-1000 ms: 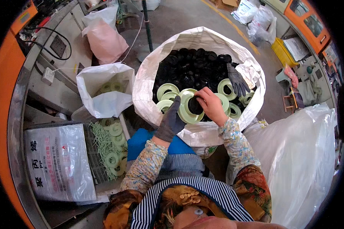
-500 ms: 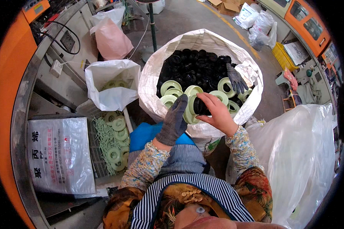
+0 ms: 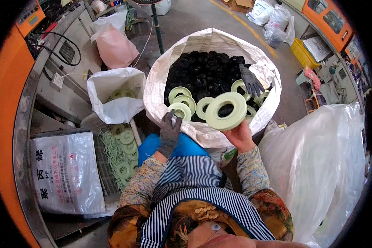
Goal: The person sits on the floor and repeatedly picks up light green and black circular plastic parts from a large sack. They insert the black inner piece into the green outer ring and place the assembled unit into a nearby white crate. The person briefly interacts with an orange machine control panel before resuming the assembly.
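Note:
My right hand, bare, grips a large pale green plastic ring from below, holding it tilted above the near side of a big white woven sack. A grey glove covers my left hand. Its fingers are curled at the lower edge of a smaller green ring at the sack's near left rim. Inside the sack lie many black round plastic parts, with several more green rings on top. An unworn grey glove lies on the sack's contents at the right.
To the left stand a smaller white bag and a crate of green rings and thin sprue strips. A printed white sack lies beside the crate. At the right is a large clear plastic bag; a yellow crate stands farther back.
My hands were close together at the near rim over a ring group. Now they are apart: the right has raised a ring, and the left has moved left and down to another.

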Motion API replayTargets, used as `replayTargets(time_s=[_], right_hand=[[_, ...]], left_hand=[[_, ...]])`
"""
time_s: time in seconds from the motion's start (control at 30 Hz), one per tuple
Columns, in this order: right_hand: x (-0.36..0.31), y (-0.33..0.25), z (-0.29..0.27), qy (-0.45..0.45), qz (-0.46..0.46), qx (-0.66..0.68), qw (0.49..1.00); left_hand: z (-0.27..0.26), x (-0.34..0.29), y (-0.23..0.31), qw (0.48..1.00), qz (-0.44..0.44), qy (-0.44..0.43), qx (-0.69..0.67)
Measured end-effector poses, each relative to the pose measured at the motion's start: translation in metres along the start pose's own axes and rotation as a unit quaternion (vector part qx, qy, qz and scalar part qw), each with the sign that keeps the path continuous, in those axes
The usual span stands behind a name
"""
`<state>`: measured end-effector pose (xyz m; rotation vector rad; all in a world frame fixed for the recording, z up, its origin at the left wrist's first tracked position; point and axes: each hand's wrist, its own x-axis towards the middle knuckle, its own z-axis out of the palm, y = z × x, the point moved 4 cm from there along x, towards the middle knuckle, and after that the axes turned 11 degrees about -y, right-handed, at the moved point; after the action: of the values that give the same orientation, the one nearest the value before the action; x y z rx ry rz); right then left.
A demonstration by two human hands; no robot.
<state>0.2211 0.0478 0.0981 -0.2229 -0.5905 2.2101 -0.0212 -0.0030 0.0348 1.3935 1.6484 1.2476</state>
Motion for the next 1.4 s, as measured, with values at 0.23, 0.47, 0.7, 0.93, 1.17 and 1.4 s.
replayTargets(time_s=[0.23,0.47,0.7,0.93,1.17,1.4], right_hand=[[-0.03,-0.115,-0.002,-0.046,-0.195,-0.052,0.978],[0.037,-0.124,-0.022,0.006,-0.099,-0.295,0.95],[0.192,-0.018,-0.16,0.119,0.056,-0.907,0.4],[0.225,-0.044,-0.167,0.205,-0.009,-0.923,0.325],[0.183,-0.048,-0.122,0.014,0.031,-0.925,0.379],[0.19,-0.003,-0.184,0.121,0.108,-0.965,0.204]], left_hand=[[0.041,0.047,0.016,0.986,0.08,-0.12,0.078],[0.158,0.091,-0.011,0.923,0.054,-0.258,0.281],[0.183,0.089,-0.046,0.839,0.004,-0.333,0.43],[0.156,0.117,-0.067,0.99,0.04,-0.118,0.058],[0.096,0.1,-0.078,0.711,-0.191,0.012,-0.677],[0.053,0.053,-0.021,0.728,-0.117,-0.045,-0.674]])
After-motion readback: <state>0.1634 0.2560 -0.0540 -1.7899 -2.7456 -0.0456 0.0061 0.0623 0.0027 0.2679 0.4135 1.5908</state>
